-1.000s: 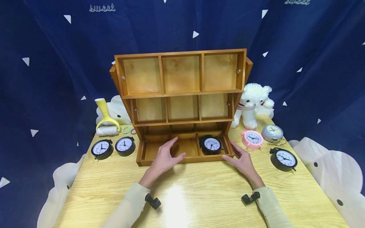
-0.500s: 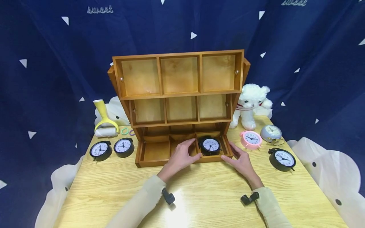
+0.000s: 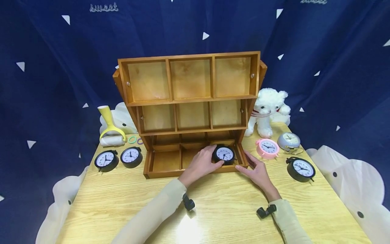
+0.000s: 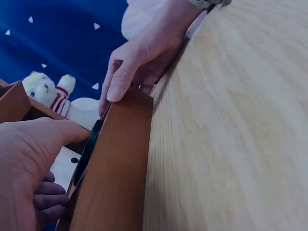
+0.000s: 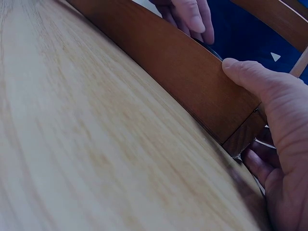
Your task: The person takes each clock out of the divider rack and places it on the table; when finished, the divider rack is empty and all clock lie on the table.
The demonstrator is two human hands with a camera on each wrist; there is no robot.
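Note:
A black alarm clock [image 3: 224, 154] with a white dial lies face up in the bottom right compartment of a tiered wooden organizer box [image 3: 189, 101]. My left hand [image 3: 201, 162] holds this clock from its left side, thumb at the lower rim and fingers at the upper left. In the left wrist view, the thumb meets the clock's dark edge [image 4: 87, 153] just behind the front board. With my right hand [image 3: 255, 171] I grip the box's front right corner. Its thumb lies on top of the front board [image 5: 159, 53], while the fingers curl round the side.
Two black alarm clocks [image 3: 106, 160] lie left of the box, near a yellow lint roller [image 3: 111, 127] and small rings [image 3: 132, 139]. On the right are a pink clock [image 3: 267, 148], a grey-blue clock [image 3: 288, 141], another black clock [image 3: 301, 169] and a white plush bear [image 3: 266, 110].
My left hand has moved right along the box from the middle compartment and taken hold of the black alarm clock. The right hand stays on the corner.

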